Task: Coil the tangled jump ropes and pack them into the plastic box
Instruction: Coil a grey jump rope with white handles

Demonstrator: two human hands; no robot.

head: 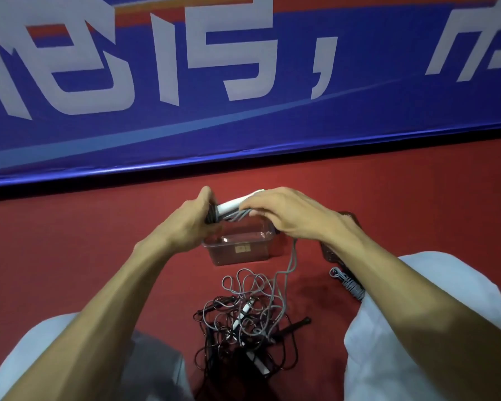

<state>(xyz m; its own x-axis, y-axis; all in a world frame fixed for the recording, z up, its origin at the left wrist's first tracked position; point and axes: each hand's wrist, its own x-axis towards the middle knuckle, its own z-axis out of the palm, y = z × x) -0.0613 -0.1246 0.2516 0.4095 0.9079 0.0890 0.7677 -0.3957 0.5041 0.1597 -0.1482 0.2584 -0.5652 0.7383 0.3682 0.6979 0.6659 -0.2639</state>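
Observation:
A clear plastic box [240, 250] stands on the red floor in front of me. Above its far rim my left hand [191, 221] grips a bundle of dark and grey rope coils with a white handle [232, 204] sticking out to the right. My right hand [284, 212] lies over the handle's other end, fingers curled around grey rope strands. One grey strand [293, 256] hangs from this hand down to a tangled heap of grey and black jump ropes [243, 322] between my knees. Several white and black handles lie in the heap.
A coiled grey rope [349, 283] lies on the floor at the right, partly hidden under my right forearm, with a dark object [330, 253] behind it. A blue banner [243, 111] with large white characters runs along the wall just beyond the box. My knees frame the heap.

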